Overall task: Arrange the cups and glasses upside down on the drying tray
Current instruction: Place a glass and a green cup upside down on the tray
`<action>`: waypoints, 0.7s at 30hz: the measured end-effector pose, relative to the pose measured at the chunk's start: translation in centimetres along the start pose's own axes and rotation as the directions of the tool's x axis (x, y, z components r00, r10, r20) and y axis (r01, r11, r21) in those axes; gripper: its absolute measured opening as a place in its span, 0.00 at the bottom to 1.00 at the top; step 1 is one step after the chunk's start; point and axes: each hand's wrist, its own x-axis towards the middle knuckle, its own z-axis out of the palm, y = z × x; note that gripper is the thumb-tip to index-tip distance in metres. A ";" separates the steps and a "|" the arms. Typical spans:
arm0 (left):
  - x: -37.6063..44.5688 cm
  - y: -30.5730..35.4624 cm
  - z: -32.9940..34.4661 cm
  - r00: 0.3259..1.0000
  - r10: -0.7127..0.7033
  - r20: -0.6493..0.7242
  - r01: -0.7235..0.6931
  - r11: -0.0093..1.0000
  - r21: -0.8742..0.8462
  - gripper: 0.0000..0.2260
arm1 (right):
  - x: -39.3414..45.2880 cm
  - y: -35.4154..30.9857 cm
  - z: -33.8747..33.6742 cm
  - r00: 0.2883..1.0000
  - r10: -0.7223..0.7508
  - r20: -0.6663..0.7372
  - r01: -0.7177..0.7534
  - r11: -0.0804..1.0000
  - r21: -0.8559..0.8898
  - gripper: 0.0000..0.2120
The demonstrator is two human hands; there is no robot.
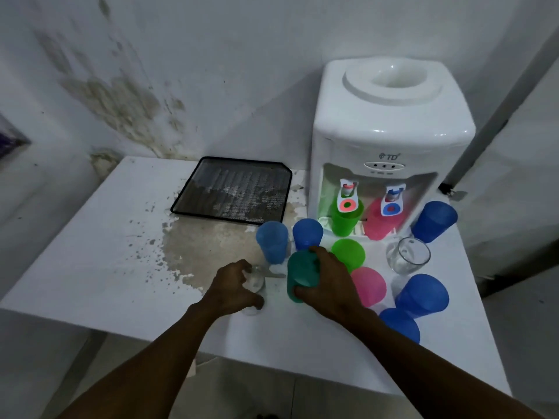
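Observation:
A black mesh drying tray point(233, 189) lies bare at the back of the white table. My left hand point(233, 287) is closed around a small clear glass point(255, 281) near the front edge. My right hand point(328, 282) grips a teal plastic cup point(301, 270), fingers wrapped over its side. Around them stand a light blue cup point(272, 241), a blue cup point(307, 232), a green cup point(348, 254), a pink cup point(370, 285), a clear glass point(406, 258) and more blue cups point(422, 294) at the right.
A white water dispenser point(390, 137) stands at the back right with a green cup point(344, 220) and a pink cup point(379, 222) under its taps. A blue cup point(434, 220) stands beside it. The table top point(106, 252) has a worn, peeling patch before the tray.

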 end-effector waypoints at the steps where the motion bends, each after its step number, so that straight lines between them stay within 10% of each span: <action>1: 0.0 0.0 -0.7 1.000 -0.007 -0.029 0.005 0.999 -0.054 0.32 | 0.1 -0.6 -0.2 1.000 -0.012 -0.016 0.012 0.999 0.032 0.39; 15: 11.6 -3.0 -13.4 0.929 -0.299 -0.217 -0.014 0.559 -0.829 0.06 | 12.8 -10.6 3.1 0.974 -0.012 -0.224 0.068 0.968 0.241 0.35; 21: 17.7 -4.7 -16.7 0.893 -0.444 -0.071 0.109 0.367 -0.924 0.16 | 19.9 -13.3 6.9 0.977 0.111 -0.184 -0.045 0.943 0.331 0.30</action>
